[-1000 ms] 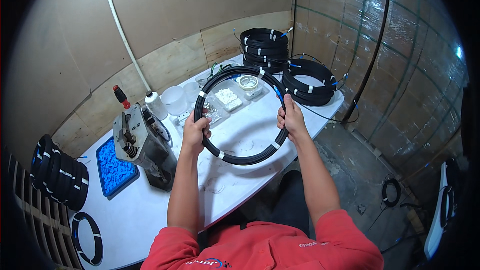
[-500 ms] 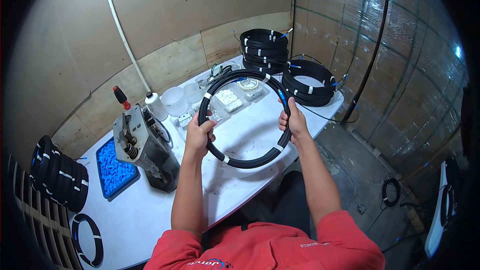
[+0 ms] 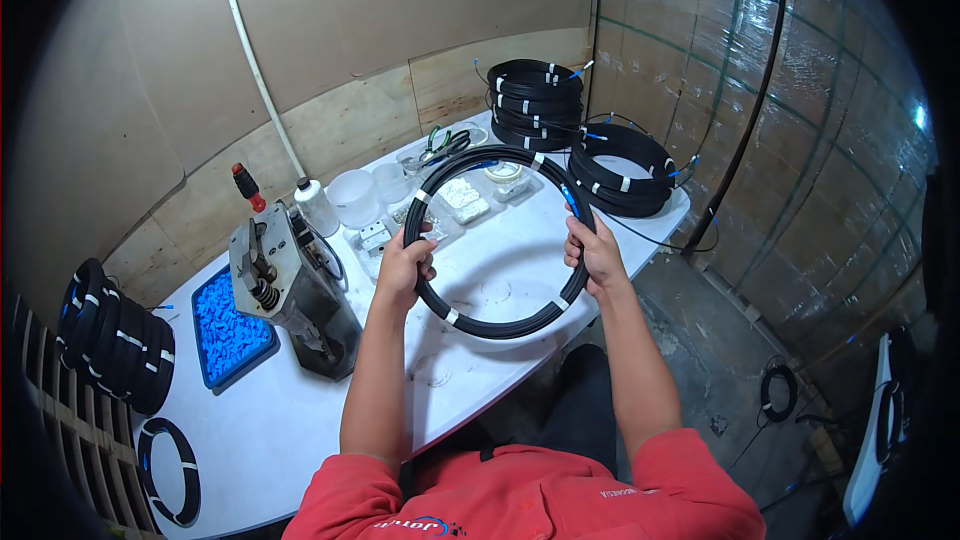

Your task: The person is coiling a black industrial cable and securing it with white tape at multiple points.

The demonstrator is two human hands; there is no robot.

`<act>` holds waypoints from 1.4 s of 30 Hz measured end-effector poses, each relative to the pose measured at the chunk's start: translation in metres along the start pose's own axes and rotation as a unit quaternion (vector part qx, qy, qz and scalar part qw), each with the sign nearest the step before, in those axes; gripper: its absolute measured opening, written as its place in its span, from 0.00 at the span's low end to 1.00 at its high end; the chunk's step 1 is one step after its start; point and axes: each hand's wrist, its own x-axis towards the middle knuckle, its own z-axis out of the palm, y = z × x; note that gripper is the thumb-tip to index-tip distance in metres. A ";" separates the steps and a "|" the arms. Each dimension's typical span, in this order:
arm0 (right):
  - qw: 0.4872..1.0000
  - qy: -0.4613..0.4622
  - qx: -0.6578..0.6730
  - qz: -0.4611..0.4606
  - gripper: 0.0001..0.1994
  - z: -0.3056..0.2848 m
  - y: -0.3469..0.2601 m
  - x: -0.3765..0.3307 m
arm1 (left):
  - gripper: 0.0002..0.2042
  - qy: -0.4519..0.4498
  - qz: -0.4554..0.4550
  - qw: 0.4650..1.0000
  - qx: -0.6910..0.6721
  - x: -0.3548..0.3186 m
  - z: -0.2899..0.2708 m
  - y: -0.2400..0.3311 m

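Note:
A round coil of black cable (image 3: pixel 497 328), bound in several spots with white tape, is held up above the table between my two hands. My left hand (image 3: pixel 405 270) grips its left side, fingers curled round the bundle. On the opposite side my right hand (image 3: pixel 597 254) is closed round the coil, just below a blue cable connector (image 3: pixel 570 198) that lies along it. Through the ring show a small tub of white pieces (image 3: pixel 463 198) and part of the white table (image 3: pixel 480 410).
A grey metal press (image 3: pixel 295 290) with a red-handled tool stands left, beside a blue tray of blue pieces (image 3: pixel 230 330). Stacks of black coils (image 3: pixel 535 105) rise at the back; more coils (image 3: pixel 115 340) sit far left. A white bottle (image 3: pixel 315 208) and clear tubs (image 3: pixel 353 198) stand behind.
The coil has tilted slightly, its right side moving a little right with my right hand. Both hands keep their hold. The whole view has shifted slightly.

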 end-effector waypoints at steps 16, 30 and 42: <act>0.997 0.020 0.062 0.043 0.20 -0.018 0.015 0.008 | 0.14 -0.007 0.018 0.998 0.063 -0.011 0.022 0.017; 0.994 0.005 0.104 0.041 0.21 -0.026 0.021 0.008 | 0.10 -0.033 0.019 0.996 0.081 -0.008 0.021 0.016; 1.000 0.017 0.017 0.016 0.18 -0.002 0.002 -0.009 | 0.10 -0.041 -0.069 0.995 -0.062 0.009 -0.008 -0.006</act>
